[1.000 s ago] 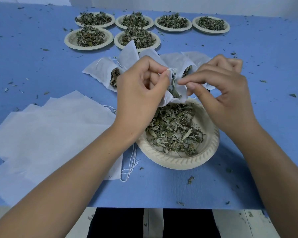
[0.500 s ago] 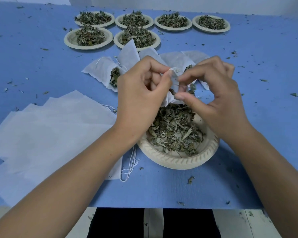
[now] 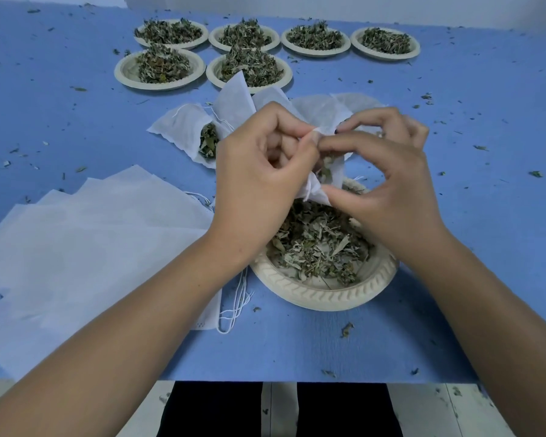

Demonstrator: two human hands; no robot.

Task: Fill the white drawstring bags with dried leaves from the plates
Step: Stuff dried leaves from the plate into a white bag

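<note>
Blue table (image 3: 454, 121); left hand (image 3: 256, 181), right hand (image 3: 391, 184), fingers (image 3: 353, 141) tight around white bag (image 3: 317, 193) above plate (image 3: 328, 294).

Soft, diffuse light falls evenly; a weak shadow lies beside the plate (image 3: 325, 298) below the grip (slight motion blur there); edges bow.

Table (image 3: 454, 216): blue, flecked with green leaf bits. Bags (image 3: 92, 247): plain white. Near plate (image 3: 328, 294): cream, rope-patterned rim, holding grey-green leaves (image 3: 316, 244).
</note>
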